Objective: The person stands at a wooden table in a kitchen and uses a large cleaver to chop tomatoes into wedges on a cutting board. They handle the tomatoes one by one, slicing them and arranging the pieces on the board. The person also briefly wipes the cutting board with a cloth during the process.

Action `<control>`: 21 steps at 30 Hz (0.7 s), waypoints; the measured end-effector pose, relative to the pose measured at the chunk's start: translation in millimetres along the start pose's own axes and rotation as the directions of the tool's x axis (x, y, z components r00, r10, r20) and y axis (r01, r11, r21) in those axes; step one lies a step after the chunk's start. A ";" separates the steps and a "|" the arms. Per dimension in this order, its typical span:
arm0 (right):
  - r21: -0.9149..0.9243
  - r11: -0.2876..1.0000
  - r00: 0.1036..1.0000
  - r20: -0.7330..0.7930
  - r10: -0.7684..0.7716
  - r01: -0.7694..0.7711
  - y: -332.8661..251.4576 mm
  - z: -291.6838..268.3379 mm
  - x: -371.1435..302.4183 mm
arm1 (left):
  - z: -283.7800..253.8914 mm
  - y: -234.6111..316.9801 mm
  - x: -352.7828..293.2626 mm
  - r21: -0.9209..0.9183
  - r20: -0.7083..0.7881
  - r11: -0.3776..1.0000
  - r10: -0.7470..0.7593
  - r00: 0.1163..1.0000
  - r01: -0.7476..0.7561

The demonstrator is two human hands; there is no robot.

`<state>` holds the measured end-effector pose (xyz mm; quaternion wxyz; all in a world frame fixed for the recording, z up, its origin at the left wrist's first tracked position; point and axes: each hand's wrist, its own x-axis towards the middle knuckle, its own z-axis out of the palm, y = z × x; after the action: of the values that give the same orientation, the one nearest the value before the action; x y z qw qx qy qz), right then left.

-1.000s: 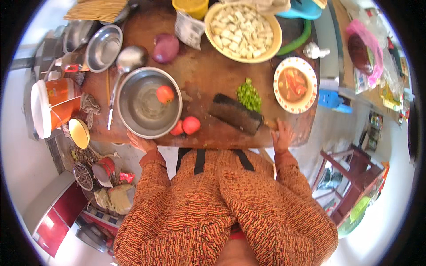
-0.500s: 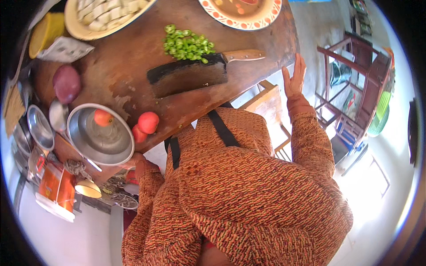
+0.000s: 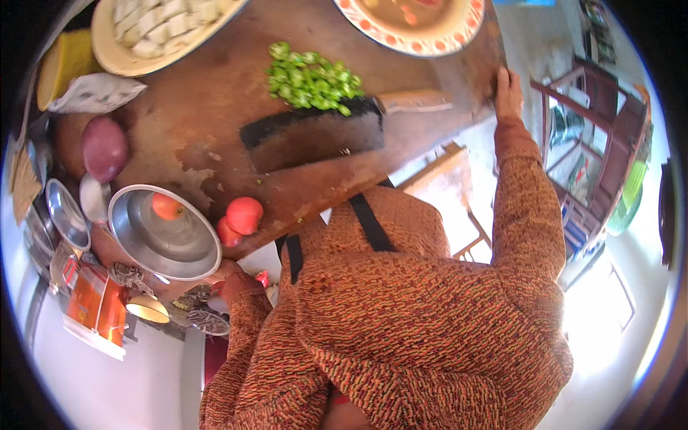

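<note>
My right hand (image 3: pixel 507 89) rests against the right edge of the wooden table (image 3: pixel 215 122), fingers laid on the wood and holding nothing. My left hand (image 3: pixel 226 272) is mostly hidden at the table's near edge, just below a steel bowl (image 3: pixel 190 251) with one tomato (image 3: pixel 166 206) in it. Two more tomatoes (image 3: pixel 244 215) lie beside the bowl. A dark cleaver (image 3: pixel 315 132) lies flat mid-table, next to a heap of chopped green chillies (image 3: pixel 308 75). I wear an orange knitted sweater and dark apron straps.
A red onion (image 3: pixel 104 147), a ladle (image 3: pixel 93 197) and a small steel bowl (image 3: pixel 64 215) sit at the left. Further back are a plate of white cubes (image 3: pixel 154 32) and a patterned plate (image 3: pixel 423 25). An orange box (image 3: pixel 97 308) stands lower left, wooden furniture (image 3: pixel 595 143) at the right.
The view has tilted and moved closer to the table, so everything appears turned. Both hands have stayed at the table's edge.
</note>
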<state>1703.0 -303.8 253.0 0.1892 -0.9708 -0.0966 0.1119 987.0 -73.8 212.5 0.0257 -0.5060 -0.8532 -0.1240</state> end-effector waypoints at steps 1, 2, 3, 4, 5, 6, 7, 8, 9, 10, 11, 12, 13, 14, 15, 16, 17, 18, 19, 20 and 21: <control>0.009 1.000 1.000 0.007 0.023 -0.024 1.4 -0.3 2.6 | -0.1 0.1 3.6 -0.004 -0.009 1.000 0.007 1.000 -0.007; -0.013 0.999 0.999 0.032 -0.030 0.030 5.6 2.4 15.4 | -4.0 -6.6 -3.3 -0.011 -0.022 1.000 -0.014 1.000 0.013; -0.056 0.998 0.999 0.047 0.000 0.003 10.2 3.7 16.2 | -1.4 -3.9 1.5 -0.007 -0.020 1.000 0.006 1.000 -0.006; -0.083 0.996 0.999 0.042 -0.010 0.013 15.6 8.0 25.1 | -2.9 -8.4 -3.6 -0.008 -0.025 1.000 -0.006 1.000 0.006; -0.112 0.994 1.000 0.000 0.011 -0.011 23.1 12.7 26.8 | -2.3 -9.7 -4.3 -0.014 -0.033 1.000 -0.002 0.999 0.002; -0.123 0.992 1.000 -0.013 0.011 -0.013 25.7 13.6 27.1 | -2.4 -11.4 -4.3 -0.018 -0.040 1.000 0.005 0.999 -0.005; -0.135 0.991 1.000 -0.024 -0.004 0.000 24.8 13.8 30.6 | -3.6 -16.0 -9.8 -0.025 -0.051 1.000 0.001 0.999 -0.002; -0.105 0.994 1.000 -0.031 -0.004 0.000 33.0 13.9 33.5 | -2.9 -18.5 -11.7 -0.033 -0.054 0.999 0.004 0.999 -0.006; -0.074 0.997 0.999 -0.039 0.006 -0.009 43.6 15.4 35.9 | -2.6 -17.7 -8.8 -0.036 -0.055 0.999 0.023 0.998 -0.025; -0.041 0.999 1.000 -0.019 0.024 -0.025 54.5 17.4 40.1 | -2.3 -19.9 -8.9 -0.048 -0.062 0.998 0.034 0.998 -0.037; -0.010 0.999 0.999 0.005 0.046 -0.046 60.4 18.4 43.5 | -0.7 -19.5 -8.8 -0.057 -0.069 0.997 0.047 0.997 -0.051; 0.022 1.000 1.000 -0.005 0.016 -0.016 54.1 17.0 40.8 | -1.9 -20.4 -8.8 -0.065 -0.075 0.996 0.057 0.996 -0.062; 0.052 0.998 1.000 -0.013 -0.017 0.017 42.9 14.0 36.4 | -0.7 -21.7 -10.9 -0.069 -0.084 0.995 0.066 0.994 -0.072; 0.082 0.995 0.999 -0.021 -0.047 0.049 33.4 11.9 33.5 | -1.6 -24.4 -15.1 -0.069 -0.089 0.995 0.066 0.994 -0.073; 0.106 0.992 0.998 -0.021 -0.064 0.066 27.2 8.6 29.5 | 0.8 -24.2 -14.6 -0.082 -0.091 0.993 0.082 0.992 -0.090; 0.132 0.988 0.997 -0.014 -0.079 0.080 22.1 7.7 26.7 | -1.1 -26.2 -16.6 -0.083 -0.095 0.992 0.091 0.991 -0.099; 0.158 0.983 0.996 -0.007 -0.092 0.092 20.1 7.7 25.4 | -0.1 -26.6 -16.6 -0.094 -0.101 0.989 0.106 0.989 -0.116; 0.191 0.978 0.996 -0.007 -0.084 0.084 17.3 7.8 28.0 | 0.2 -28.1 -18.9 -0.101 -0.105 0.988 0.109 0.989 -0.120; 0.224 0.972 0.997 0.000 -0.072 0.070 15.2 9.7 29.5 | -1.5 -30.5 -20.3 -0.103 -0.111 0.986 0.117 0.987 -0.128; 0.287 0.956 0.998 0.009 -0.063 0.057 24.9 12.7 37.4 | -1.2 -31.1 -22.4 -0.108 -0.113 0.984 0.131 0.985 -0.144; 0.350 0.936 0.999 0.017 -0.051 0.042 35.9 15.4 42.8 | 0.9 -32.6 -21.4 -0.123 -0.120 0.978 0.151 0.981 -0.166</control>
<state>1745.3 -321.2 217.4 0.3597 -0.9177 -0.1005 0.1353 969.2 -106.8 202.0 0.0487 -0.5654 -0.7973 -0.2055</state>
